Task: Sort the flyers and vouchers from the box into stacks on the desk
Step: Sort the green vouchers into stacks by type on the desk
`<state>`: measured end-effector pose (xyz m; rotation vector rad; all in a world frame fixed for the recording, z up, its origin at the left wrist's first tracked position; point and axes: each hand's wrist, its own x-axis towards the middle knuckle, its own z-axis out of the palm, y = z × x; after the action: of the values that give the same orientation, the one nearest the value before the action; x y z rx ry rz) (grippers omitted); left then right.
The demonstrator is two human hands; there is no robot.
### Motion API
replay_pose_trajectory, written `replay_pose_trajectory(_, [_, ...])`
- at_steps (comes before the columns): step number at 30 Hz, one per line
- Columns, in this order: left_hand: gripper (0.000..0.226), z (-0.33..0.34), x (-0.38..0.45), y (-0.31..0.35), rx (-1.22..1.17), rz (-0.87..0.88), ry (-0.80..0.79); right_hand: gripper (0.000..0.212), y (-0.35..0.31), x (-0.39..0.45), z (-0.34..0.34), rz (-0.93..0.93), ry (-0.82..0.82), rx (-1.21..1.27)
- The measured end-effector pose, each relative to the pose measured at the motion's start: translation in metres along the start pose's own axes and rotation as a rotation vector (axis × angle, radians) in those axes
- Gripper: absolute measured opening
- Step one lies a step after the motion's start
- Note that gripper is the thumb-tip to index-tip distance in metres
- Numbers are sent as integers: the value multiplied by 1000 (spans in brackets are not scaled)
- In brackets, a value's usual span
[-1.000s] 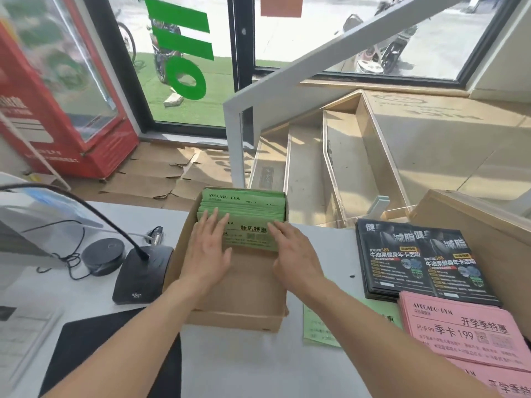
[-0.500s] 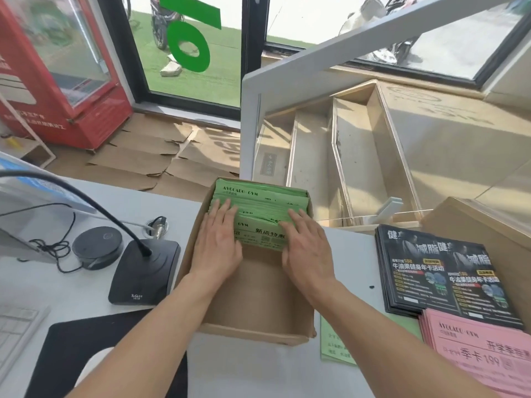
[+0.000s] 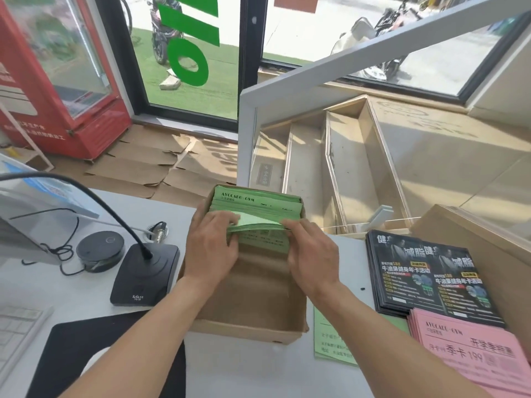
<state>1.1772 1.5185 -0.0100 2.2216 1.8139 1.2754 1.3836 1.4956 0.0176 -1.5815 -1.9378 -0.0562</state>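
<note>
Near edge: black mat [image 3: 94, 354] at lower left, corner of a keyboard [image 3: 17, 331] beside it. Both forearms reaching forward and slightly inward over white desk [image 3: 253, 369], into open cardboard box [image 3: 250, 328].

Left hand [image 3: 211, 248]: fingers curled over left end of a small bundle of green vouchers [image 3: 258, 226], gripping it, thumb side hidden under the paper. Right hand [image 3: 311, 254]: fingertips pinching right end of same bundle, palm down, wrist angled in from right. Bundle lifted at near edge, bowed, pale underside showing; still inside box, tilted up off remaining green stack [image 3: 258, 201] filling far end of box. Near half of box floor bare brown.

Right of box, flat on desk: single green sheet [image 3: 330, 340] partly under right forearm. Beyond that, pink voucher stack [image 3: 471, 349] at lower right, overlapping near corner of black flyer stack [image 3: 425, 271]. Black flyers lying against a brown box wall [image 3: 474, 242] at far right.

Left of box: black microphone base [image 3: 143, 274] with gooseneck arcing left, round black puck [image 3: 100, 249] just beside it, cable loops, white monitor edge [image 3: 26, 225].

Far: clear acrylic divider tray [image 3: 339, 173] behind desk, flattened cardboard [image 3: 161, 165] on floor, red cooler [image 3: 57, 81], glass door with green lettering, scooters outside.
</note>
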Motion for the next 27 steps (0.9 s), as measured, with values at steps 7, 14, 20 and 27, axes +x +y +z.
replay_pose_trajectory(7, [19, -66, -34, 85, -266, 330, -39, 32, 18, -43, -126, -27, 19, 36])
replay_pose_trajectory(14, [27, -44, -128, 143, -420, 267, -562, 45, 87, -179, -161, 200, -233, 155])
replay_pose_trajectory(20, [36, -24, -186, 128, -361, 31, -728, 38, 108, -246, -142, 179, -422, 108])
replay_pose_trajectory(27, [57, -32, -216, 134, -583, -371, -660, 62, 109, -259, -149, 303, -396, 245])
